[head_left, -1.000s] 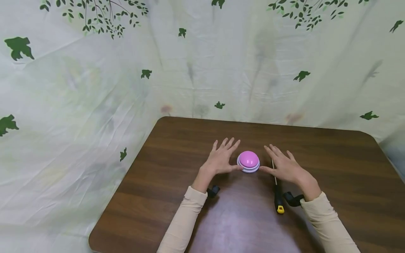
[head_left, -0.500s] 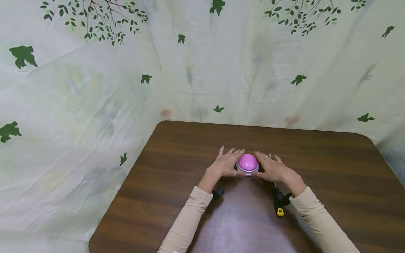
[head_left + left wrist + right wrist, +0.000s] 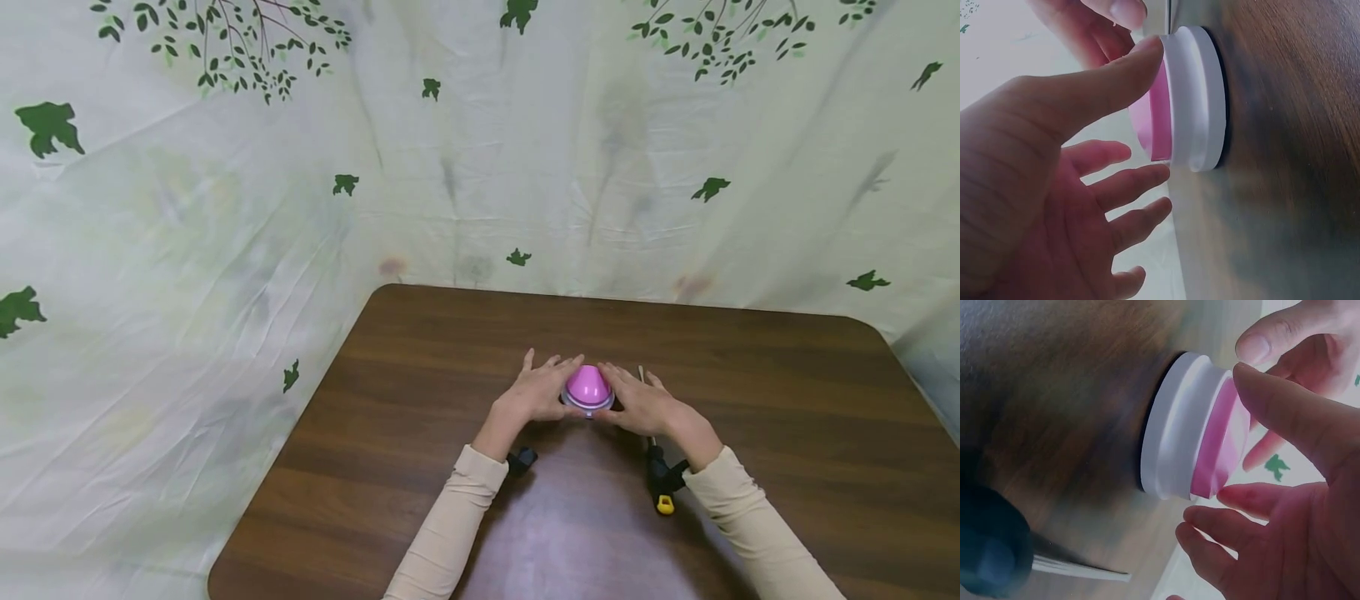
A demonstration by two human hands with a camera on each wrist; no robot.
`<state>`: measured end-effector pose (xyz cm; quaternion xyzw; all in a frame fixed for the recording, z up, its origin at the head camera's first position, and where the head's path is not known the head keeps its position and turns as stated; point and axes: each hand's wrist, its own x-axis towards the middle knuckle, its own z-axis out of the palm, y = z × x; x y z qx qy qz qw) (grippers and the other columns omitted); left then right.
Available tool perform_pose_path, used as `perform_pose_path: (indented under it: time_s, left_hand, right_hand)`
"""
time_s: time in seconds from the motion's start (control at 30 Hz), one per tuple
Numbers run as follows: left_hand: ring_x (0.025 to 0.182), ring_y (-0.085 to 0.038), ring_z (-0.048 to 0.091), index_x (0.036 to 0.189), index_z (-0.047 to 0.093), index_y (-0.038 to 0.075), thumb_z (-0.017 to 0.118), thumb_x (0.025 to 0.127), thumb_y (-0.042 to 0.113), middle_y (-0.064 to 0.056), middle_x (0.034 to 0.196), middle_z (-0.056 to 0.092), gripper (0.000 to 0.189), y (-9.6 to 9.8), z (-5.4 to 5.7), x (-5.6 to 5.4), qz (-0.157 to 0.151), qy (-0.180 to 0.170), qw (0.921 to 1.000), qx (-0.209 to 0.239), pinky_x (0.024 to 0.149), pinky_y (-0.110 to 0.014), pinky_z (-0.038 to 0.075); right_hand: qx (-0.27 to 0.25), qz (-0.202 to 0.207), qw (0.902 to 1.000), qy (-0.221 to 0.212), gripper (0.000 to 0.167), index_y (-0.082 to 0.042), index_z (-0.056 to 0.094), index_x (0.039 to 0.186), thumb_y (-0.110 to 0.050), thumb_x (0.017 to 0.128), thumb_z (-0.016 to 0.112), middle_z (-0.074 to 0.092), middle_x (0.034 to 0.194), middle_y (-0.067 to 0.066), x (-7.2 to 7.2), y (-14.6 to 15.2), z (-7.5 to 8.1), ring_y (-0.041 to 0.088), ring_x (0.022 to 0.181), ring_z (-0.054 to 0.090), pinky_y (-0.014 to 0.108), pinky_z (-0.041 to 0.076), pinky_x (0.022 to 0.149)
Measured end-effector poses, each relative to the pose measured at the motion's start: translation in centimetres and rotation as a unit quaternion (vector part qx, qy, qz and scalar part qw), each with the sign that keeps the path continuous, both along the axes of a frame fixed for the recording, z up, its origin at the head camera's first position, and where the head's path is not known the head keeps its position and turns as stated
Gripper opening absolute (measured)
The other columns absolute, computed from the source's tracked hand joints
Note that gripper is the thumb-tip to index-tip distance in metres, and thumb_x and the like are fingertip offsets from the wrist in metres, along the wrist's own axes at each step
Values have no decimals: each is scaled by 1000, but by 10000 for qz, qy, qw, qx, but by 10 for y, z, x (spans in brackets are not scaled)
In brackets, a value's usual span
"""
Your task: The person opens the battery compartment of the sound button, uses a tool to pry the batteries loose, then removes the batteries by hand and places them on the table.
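Note:
A round push button (image 3: pixel 588 386) with a glossy pink dome and a white ringed base sits on the table, its dark underside at the wood in both wrist views. My left hand (image 3: pixel 534 395) cups it from the left, thumb on the near rim and index fingertip at the dome's edge; its other fingers spread apart. From the right, my right hand (image 3: pixel 651 407) mirrors this, thumb at the rim and fingers bent round the dome's side. Both thumbs come close together in front. Just beside my right wrist lies a screwdriver (image 3: pixel 664 503), its shaft partly hidden beneath that hand.
The brown wooden table (image 3: pixel 360 467) has rounded corners. A pale cloth backdrop (image 3: pixel 225 250) printed with green leaves hangs behind it and along the left side. In the right wrist view the screwdriver's shaft (image 3: pixel 1079 569) points past the button's side.
Both hands have moved inward from either side, and their fingers have closed in around the button. The button and the screwdriver stay where they were on the table.

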<state>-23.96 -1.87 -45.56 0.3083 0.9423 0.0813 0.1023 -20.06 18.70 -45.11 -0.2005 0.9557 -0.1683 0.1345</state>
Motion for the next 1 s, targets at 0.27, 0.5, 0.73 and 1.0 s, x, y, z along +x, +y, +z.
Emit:
perform_pose_path:
  time_s: [0.27, 0.5, 0.73, 1.0]
  left_hand:
    - [152, -24, 40, 164, 30, 16, 77, 90, 50, 0, 164, 43, 94, 4, -9, -1, -30, -118, 9999, 48, 128, -60, 13]
    - [151, -22, 42, 161, 37, 16, 80, 90, 41, -4, 161, 48, 87, 10, -16, -3, -87, -102, 9998, 115, 127, -62, 17]
    - [139, -19, 57, 156, 46, 14, 81, 90, 38, -2, 153, 57, 78, 14, -18, -5, -54, 174, 9994, 292, 125, -61, 22]
    - [134, -23, 61, 152, 52, 11, 80, 92, 27, -6, 146, 64, 68, 8, -13, -12, -57, -117, 9935, 1131, 124, -63, 22]
  right_hand:
    - [7, 15, 9999, -99, 84, 10, 25, 158, -39, 101, 64, 32, 163, 31, -1, 0, -6, 48, 151, 33, 77, 17, 116]
    - [103, -27, 9999, -55, 81, 12, 28, 156, -29, 99, 69, 38, 159, 32, -3, -3, -5, 48, 149, 37, 77, 20, 116]
    - [203, -70, 9996, 195, 76, 10, 37, 152, -29, 97, 72, 49, 152, 31, -7, -6, -4, 47, 142, 46, 76, 27, 114]
    - [-438, 147, 9977, 496, 70, 12, 38, 151, -24, 100, 69, 51, 149, 33, -10, 1, -5, 48, 138, 51, 77, 32, 109]
